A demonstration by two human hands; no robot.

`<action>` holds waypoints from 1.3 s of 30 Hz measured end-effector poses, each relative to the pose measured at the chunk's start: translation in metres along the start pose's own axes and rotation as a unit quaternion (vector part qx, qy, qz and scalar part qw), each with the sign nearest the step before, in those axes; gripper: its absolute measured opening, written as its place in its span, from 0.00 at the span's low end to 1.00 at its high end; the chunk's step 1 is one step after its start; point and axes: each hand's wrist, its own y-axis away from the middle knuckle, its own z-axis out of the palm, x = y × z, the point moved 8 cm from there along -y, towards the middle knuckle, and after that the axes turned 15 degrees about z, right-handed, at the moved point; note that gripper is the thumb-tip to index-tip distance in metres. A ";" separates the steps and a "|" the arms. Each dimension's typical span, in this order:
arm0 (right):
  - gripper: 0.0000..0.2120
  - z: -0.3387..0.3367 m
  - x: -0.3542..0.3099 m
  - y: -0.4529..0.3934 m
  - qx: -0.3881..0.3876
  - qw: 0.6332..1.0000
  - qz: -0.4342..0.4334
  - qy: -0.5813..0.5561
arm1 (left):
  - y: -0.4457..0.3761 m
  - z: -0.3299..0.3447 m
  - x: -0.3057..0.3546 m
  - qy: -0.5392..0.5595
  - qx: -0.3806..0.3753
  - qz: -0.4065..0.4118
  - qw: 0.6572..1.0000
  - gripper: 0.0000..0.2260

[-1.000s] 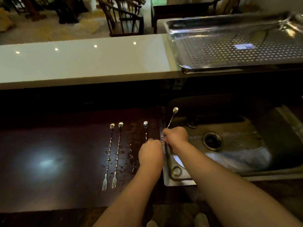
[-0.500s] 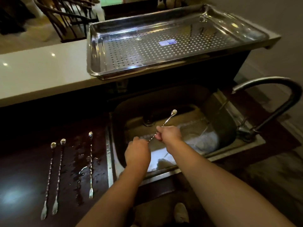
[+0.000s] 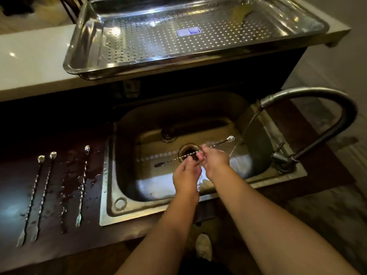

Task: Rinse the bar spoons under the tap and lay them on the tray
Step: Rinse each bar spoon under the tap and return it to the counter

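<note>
Spoons come first on the far left: three long twisted-stem steel bar spoons (image 3: 31, 199) lie on the dark wet wooden counter (image 3: 14, 175), roughly parallel, bowls toward twelve o'clock and forked ends toward six, well apart from the hands.

Next to the right sits the rectangular stainless sink (image 3: 111, 207), with the perforated steel draining tray (image 3: 79, 46) on the white ledge above it at twelve o'clock; nothing lies on the tray that I can make out.

Over the basin, both hands share one more slim twisted steel bar spoon (image 3: 216, 144). Its long axis runs from about eight o'clock to two o'clock, forked end low on the left, bowl raised on the right. The left hand (image 3: 185, 175) pinches the stem near its middle with fingertips curled around it. The right hand (image 3: 215, 159), just beside and nearly touching the left, grips the stem a little further toward the bowl.

Beyond the bowl, at two o'clock from the hands, a thin stream of water (image 3: 248, 126) falls from the curved dark gooseneck tap (image 3: 317, 94). The bowl sits just short of the stream, so the rinse seems about to begin. The right hand is nearer the water, and a small push along the spoon's own axis toward two o'clock would likely bring the bowl under it.
</note>
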 end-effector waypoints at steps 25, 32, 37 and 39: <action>0.06 -0.033 0.025 -0.016 0.056 0.993 0.054 -0.088 | -0.011 0.003 -0.022 0.031 0.104 -0.028 0.994 0.08; 0.10 -0.044 0.014 -0.023 0.109 0.990 0.039 -0.076 | -0.013 0.003 -0.019 0.023 0.111 -0.033 0.993 0.09; 0.13 -0.067 -0.007 -0.027 0.161 0.981 0.026 -0.101 | -0.015 -0.001 -0.014 0.053 0.123 -0.038 0.990 0.09; 0.13 -0.074 -0.014 -0.028 0.170 0.981 0.017 -0.092 | -0.015 -0.002 -0.012 0.068 0.120 -0.044 0.989 0.08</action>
